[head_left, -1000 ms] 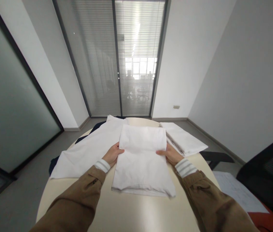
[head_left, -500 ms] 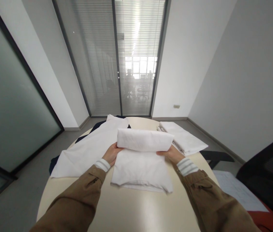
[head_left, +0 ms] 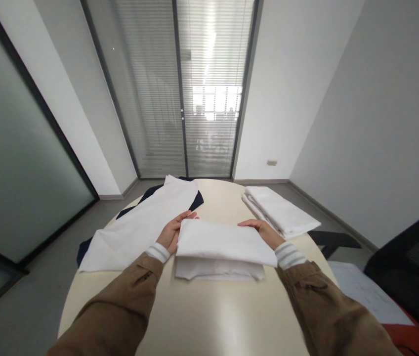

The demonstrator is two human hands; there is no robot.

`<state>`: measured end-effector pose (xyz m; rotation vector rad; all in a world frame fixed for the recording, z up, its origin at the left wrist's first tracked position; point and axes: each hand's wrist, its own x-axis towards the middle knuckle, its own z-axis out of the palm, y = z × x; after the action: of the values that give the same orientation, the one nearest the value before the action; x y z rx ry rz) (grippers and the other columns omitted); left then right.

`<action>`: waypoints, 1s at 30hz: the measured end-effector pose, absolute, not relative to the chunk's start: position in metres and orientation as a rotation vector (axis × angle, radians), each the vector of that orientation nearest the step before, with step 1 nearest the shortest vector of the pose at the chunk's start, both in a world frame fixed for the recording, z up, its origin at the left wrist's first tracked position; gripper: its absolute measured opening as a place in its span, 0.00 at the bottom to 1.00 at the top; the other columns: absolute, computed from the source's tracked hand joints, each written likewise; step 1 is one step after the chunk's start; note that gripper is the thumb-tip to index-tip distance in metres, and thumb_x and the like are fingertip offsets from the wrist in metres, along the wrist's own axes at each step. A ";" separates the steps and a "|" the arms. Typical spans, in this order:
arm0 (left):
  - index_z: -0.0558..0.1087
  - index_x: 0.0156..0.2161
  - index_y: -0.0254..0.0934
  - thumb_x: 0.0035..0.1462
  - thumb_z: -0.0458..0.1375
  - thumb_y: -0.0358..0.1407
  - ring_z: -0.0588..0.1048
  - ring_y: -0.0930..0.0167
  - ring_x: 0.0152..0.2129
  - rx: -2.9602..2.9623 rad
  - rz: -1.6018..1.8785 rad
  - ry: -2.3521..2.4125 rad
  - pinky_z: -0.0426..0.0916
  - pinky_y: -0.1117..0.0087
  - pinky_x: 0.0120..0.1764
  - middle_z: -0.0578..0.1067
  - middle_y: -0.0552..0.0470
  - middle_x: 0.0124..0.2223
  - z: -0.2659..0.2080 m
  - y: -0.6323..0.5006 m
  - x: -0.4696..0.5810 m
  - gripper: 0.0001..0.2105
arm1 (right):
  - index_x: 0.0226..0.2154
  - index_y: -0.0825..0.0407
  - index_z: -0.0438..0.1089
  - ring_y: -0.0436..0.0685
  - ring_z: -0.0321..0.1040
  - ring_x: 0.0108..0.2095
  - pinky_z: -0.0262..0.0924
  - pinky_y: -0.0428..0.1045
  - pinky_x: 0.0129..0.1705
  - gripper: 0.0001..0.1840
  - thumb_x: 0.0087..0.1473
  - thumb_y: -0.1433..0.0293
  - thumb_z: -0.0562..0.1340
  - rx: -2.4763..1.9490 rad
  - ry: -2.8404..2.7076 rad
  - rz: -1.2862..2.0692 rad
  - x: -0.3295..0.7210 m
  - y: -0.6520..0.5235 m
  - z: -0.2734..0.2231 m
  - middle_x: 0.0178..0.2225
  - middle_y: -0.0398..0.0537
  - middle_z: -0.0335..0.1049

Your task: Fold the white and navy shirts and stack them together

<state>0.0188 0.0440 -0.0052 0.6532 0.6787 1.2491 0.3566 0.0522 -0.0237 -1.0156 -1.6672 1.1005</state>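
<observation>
A white garment (head_left: 224,242), probably a T-shirt, lies folded over on itself in front of me, its upper layer reaching almost to the front edge of the lower one. My left hand (head_left: 174,230) is at its back left corner, fingers stretched out and slightly apart. Along the back right edge rests my right hand (head_left: 264,232), its fingers extended flat and partly behind the fabric. Neither hand is closed round the cloth. The thumbs are hard to make out.
On the round cream table (head_left: 217,316), a white garment (head_left: 131,232) lies spread over dark navy cloth (head_left: 196,200) at the left. Folded white cloth (head_left: 281,210) sits at the right. A black chair (head_left: 413,272) and a paper sheet (head_left: 367,291) are beyond the right edge.
The raised rolled part of the white garment has come down toward me onto its lower part. Both hands have loosened from its sides, and their fingers now stretch out at the back edge.
</observation>
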 end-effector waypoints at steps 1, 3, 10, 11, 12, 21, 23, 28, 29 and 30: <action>0.75 0.40 0.34 0.45 0.63 0.23 0.76 0.60 0.50 0.640 1.253 0.676 0.66 0.60 0.56 0.78 0.42 0.51 -0.005 0.044 0.019 0.14 | 0.38 0.46 0.80 0.63 0.77 0.38 0.73 0.61 0.44 0.17 0.45 0.57 0.72 -1.017 -1.664 1.157 0.357 0.052 -0.025 0.40 0.52 0.79; 0.74 0.36 0.34 0.45 0.62 0.23 0.76 0.61 0.49 0.630 1.276 0.686 0.66 0.60 0.55 0.78 0.43 0.50 -0.005 0.046 0.020 0.11 | 0.41 0.46 0.79 0.63 0.77 0.40 0.72 0.61 0.47 0.19 0.45 0.58 0.72 -1.027 -1.631 1.272 0.357 0.051 -0.025 0.41 0.53 0.79; 0.63 0.23 0.37 0.37 0.58 0.19 0.77 0.67 0.42 0.660 1.433 0.641 0.66 0.68 0.49 0.72 0.58 0.28 -0.011 0.050 0.022 0.12 | 0.25 0.51 0.78 0.65 0.75 0.47 0.68 0.63 0.52 0.12 0.44 0.59 0.72 -0.988 -1.505 1.246 0.358 0.054 -0.024 0.51 0.56 0.75; 0.61 0.23 0.37 0.36 0.58 0.18 0.77 0.68 0.40 0.660 1.448 0.624 0.66 0.69 0.48 0.69 0.59 0.26 -0.012 0.050 0.022 0.13 | 0.23 0.52 0.77 0.65 0.75 0.46 0.68 0.63 0.52 0.13 0.44 0.59 0.72 -0.984 -1.502 1.260 0.358 0.055 -0.024 0.52 0.56 0.74; 0.60 0.22 0.37 0.36 0.57 0.18 0.77 0.69 0.39 0.658 1.460 0.617 0.66 0.71 0.47 0.68 0.60 0.25 -0.012 0.050 0.022 0.13 | 0.21 0.52 0.75 0.64 0.75 0.46 0.69 0.62 0.51 0.13 0.44 0.60 0.72 -0.983 -1.503 1.277 0.359 0.056 -0.025 0.52 0.57 0.73; 0.71 0.38 0.35 0.47 0.58 0.36 0.76 0.66 0.33 0.684 1.333 0.846 0.69 0.65 0.40 0.79 0.47 0.39 -0.014 0.048 0.024 0.11 | 0.16 0.53 0.64 0.63 0.75 0.46 0.67 0.61 0.50 0.18 0.44 0.63 0.70 -0.964 -1.511 1.321 0.354 0.054 -0.027 0.53 0.58 0.72; 0.72 0.39 0.34 0.48 0.58 0.37 0.76 0.66 0.32 0.713 1.300 0.939 0.69 0.65 0.39 0.79 0.46 0.39 -0.014 0.048 0.026 0.12 | 0.16 0.53 0.64 0.62 0.74 0.47 0.67 0.60 0.50 0.17 0.44 0.63 0.69 -0.968 -1.546 1.298 0.355 0.055 -0.028 0.54 0.57 0.72; 0.73 0.42 0.34 0.51 0.59 0.40 0.76 0.65 0.36 0.707 1.289 0.899 0.69 0.65 0.42 0.79 0.45 0.43 -0.014 0.047 0.030 0.15 | 0.23 0.51 0.76 0.63 0.70 0.53 0.64 0.60 0.54 0.11 0.51 0.68 0.60 -1.079 -1.663 0.887 0.351 0.049 -0.007 0.52 0.54 0.74; 0.73 0.43 0.34 0.51 0.59 0.40 0.76 0.65 0.36 0.702 1.293 0.880 0.69 0.65 0.43 0.79 0.45 0.44 -0.014 0.047 0.030 0.15 | 0.25 0.50 0.77 0.63 0.70 0.53 0.64 0.61 0.55 0.13 0.53 0.69 0.57 -1.098 -1.663 0.757 0.345 0.043 0.003 0.50 0.53 0.75; 0.73 0.43 0.34 0.51 0.59 0.40 0.76 0.65 0.37 0.701 1.295 0.860 0.69 0.64 0.43 0.78 0.45 0.45 -0.013 0.046 0.030 0.15 | 0.28 0.50 0.78 0.62 0.71 0.52 0.63 0.61 0.56 0.14 0.54 0.70 0.56 -1.089 -1.710 0.658 0.336 0.035 0.014 0.49 0.53 0.76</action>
<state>0.0297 0.0463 -0.0134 0.7013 0.8600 1.2951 0.3363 0.0352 0.0144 -1.0893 -1.7095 0.6576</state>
